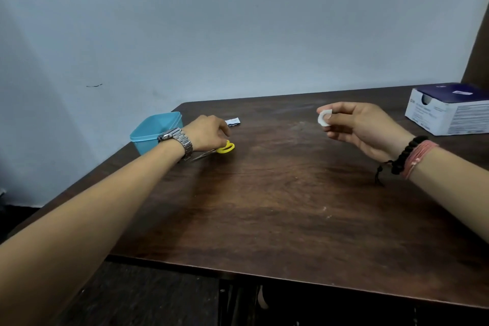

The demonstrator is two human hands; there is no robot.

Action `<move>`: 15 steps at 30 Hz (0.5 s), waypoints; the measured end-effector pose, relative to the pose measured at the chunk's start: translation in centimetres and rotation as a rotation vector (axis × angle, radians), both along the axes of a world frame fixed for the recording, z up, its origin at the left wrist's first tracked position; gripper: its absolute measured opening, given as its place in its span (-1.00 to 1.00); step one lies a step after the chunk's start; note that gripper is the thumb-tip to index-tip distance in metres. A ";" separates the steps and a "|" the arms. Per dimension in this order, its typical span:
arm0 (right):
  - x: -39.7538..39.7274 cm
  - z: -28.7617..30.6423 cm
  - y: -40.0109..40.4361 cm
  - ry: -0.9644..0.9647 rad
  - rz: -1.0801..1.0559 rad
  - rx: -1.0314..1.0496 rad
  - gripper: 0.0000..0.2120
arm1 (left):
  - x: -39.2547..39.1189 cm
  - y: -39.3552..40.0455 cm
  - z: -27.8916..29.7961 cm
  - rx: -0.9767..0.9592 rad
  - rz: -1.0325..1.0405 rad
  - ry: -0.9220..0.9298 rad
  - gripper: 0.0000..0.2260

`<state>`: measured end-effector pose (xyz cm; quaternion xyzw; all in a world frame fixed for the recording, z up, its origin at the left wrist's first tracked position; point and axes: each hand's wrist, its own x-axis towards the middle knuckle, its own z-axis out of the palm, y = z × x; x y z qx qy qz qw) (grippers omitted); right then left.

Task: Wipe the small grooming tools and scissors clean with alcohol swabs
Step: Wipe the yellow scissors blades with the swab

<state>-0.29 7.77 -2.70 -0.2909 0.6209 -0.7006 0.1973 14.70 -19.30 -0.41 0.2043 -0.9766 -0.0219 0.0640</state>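
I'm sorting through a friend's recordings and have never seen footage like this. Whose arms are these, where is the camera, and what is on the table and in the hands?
There is no machine here: these are a person's two bare arms, filmed by a wide-angle camera worn on the head, looking forward and down. The left hand, with a metal wristwatch, reaches onto yellow-handled scissors lying on the dark wooden table; whether its fingers already grip them is hidden. The right hand, wearing bracelets, pinches a white alcohol swab above the table. Also on the table: a blue plastic tub, a small torn wrapper beyond the left hand, and a swab box at far right.
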 end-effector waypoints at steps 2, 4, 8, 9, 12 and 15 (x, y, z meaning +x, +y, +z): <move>0.1 -0.1 -0.1 0.016 0.000 0.015 -0.87 | -0.5 0.6 0.1 0.005 -0.005 0.039 -0.79; 0.3 -0.2 -0.3 0.025 -0.001 0.029 -0.87 | -1.0 0.8 0.1 -0.002 -0.008 0.017 -0.79; 0.3 -0.2 -0.4 0.026 0.000 0.033 -0.88 | -1.0 0.5 0.5 0.005 0.028 -0.114 -0.62; 0.2 -0.2 -0.4 0.027 0.001 0.034 -0.89 | -1.0 0.3 0.5 -0.005 0.042 -0.124 -0.60; 0.2 -0.2 -0.4 0.034 0.001 0.045 -0.89 | -1.1 -0.1 0.1 -0.033 0.070 -0.088 -0.62; 0.3 -0.2 -0.3 0.039 -0.001 0.046 -0.88 | -1.2 0.0 -0.1 0.011 0.039 -0.068 -0.65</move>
